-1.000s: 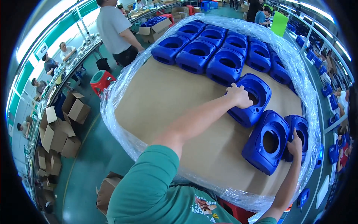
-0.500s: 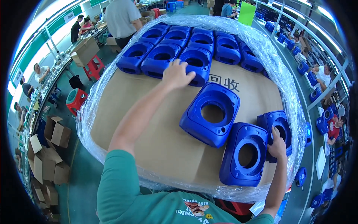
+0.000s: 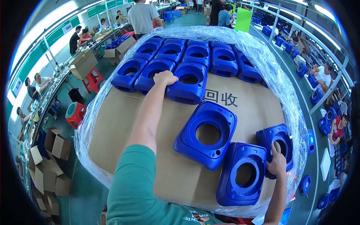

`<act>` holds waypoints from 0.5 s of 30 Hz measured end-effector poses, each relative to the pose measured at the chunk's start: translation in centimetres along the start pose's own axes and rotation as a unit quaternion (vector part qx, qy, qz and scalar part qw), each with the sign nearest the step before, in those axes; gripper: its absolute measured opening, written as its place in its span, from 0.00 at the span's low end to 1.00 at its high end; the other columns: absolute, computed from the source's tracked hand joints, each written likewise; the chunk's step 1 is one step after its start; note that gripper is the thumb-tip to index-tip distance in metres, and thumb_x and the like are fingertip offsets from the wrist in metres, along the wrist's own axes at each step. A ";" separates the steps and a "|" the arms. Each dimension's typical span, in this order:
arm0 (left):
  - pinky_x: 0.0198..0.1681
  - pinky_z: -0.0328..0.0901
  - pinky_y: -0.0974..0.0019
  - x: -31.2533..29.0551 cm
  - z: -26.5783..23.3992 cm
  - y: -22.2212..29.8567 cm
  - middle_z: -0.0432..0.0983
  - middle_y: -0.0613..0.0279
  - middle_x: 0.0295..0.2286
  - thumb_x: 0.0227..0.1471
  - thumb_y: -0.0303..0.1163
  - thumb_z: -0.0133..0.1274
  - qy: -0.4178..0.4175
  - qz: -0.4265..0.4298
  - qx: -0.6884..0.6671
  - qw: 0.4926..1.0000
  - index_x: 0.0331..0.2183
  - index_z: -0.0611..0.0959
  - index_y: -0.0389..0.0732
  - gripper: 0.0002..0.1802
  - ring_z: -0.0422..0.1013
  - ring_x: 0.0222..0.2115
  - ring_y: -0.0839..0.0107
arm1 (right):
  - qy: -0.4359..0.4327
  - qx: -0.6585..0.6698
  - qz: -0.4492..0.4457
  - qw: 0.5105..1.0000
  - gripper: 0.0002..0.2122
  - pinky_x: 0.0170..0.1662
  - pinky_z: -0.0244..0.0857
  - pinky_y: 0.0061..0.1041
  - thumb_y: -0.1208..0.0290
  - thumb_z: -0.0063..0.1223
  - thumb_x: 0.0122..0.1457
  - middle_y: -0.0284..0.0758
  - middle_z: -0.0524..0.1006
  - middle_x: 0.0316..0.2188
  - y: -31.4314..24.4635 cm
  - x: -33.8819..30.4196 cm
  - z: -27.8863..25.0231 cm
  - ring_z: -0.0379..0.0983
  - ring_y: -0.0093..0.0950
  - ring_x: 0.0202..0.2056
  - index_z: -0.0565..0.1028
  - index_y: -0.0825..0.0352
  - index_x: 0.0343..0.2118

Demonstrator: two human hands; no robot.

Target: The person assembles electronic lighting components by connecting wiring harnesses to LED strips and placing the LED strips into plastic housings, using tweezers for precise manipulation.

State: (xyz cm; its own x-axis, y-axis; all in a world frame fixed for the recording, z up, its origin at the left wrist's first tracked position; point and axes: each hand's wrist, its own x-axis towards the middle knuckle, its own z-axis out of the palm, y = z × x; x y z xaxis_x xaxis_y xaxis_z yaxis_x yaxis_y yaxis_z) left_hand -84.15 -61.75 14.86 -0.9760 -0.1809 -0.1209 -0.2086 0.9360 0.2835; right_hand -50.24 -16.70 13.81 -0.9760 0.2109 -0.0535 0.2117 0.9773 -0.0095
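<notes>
My left hand [image 3: 165,77] is closed over the upper left edge of a blue plastic housing [image 3: 192,92] in the near row of a group at the far side. It also overlaps the neighbouring housing [image 3: 147,84]. At the right, my right hand [image 3: 276,161] grips the ring of another blue housing [image 3: 269,135], fingers reaching into its round opening. Between my arms lie two more housings, a tilted one [image 3: 195,144] in the middle and one [image 3: 228,187] nearer me. Each has a large round hole. Where my left fingers curl under is hidden.
Brown cardboard [image 3: 123,123] lies beneath the housings, with clear plastic wrap [image 3: 92,127] bunched around its rim. A red stool [image 3: 76,113] and opened cartons [image 3: 47,165] stand at the left. People work along benches on both sides; a person in grey [image 3: 143,18] stands beyond.
My left hand has shifted up and left along the far housing's edge. My right hand stays on the right housing. The whole view has tilted, so the housings appear lower.
</notes>
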 end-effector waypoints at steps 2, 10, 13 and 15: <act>0.53 0.53 0.56 -0.7 0.3 -0.9 0.72 0.52 0.44 0.39 0.48 0.49 0.009 0.049 0.045 0.998 0.41 0.80 0.44 0.27 0.67 0.46 0.56 | -0.006 0.001 -0.004 1.000 0.42 0.40 0.67 0.38 0.68 0.59 0.39 0.48 0.75 0.31 0.1 0.2 0.0 0.73 0.45 0.34 0.52 0.56 0.60; 0.53 0.56 0.56 -6.8 -1.3 -3.8 0.70 0.58 0.47 0.40 0.50 0.46 -0.022 0.045 0.053 0.997 0.47 0.76 0.55 0.29 0.65 0.49 0.57 | -0.020 0.006 -0.003 1.000 0.44 0.44 0.66 0.36 0.67 0.62 0.37 0.47 0.74 0.38 0.4 0.4 -0.1 0.71 0.43 0.40 0.52 0.56 0.60; 0.52 0.57 0.57 -9.0 -1.9 -5.5 0.71 0.57 0.46 0.41 0.50 0.46 -0.018 0.049 0.057 0.997 0.47 0.76 0.54 0.28 0.66 0.48 0.57 | 0.019 0.016 -0.037 0.999 0.44 0.45 0.65 0.35 0.68 0.62 0.37 0.47 0.74 0.38 1.3 0.4 0.7 0.71 0.43 0.41 0.52 0.56 0.60; 0.52 0.57 0.57 -10.9 -2.1 -6.2 0.71 0.56 0.46 0.41 0.51 0.45 -0.007 0.053 0.069 0.996 0.46 0.77 0.54 0.28 0.67 0.47 0.57 | -0.008 0.028 -0.008 1.000 0.43 0.47 0.64 0.35 0.69 0.62 0.36 0.46 0.72 0.44 0.5 0.0 -0.3 0.70 0.43 0.43 0.53 0.57 0.59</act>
State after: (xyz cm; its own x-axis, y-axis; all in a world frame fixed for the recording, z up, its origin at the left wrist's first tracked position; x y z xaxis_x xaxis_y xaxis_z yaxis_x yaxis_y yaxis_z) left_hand -72.32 -66.26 16.45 -0.9908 -0.0758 -0.1117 -0.0934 0.9822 0.1627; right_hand -50.14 -16.21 14.15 -0.9783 0.1952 -0.0694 0.1998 0.9776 -0.0668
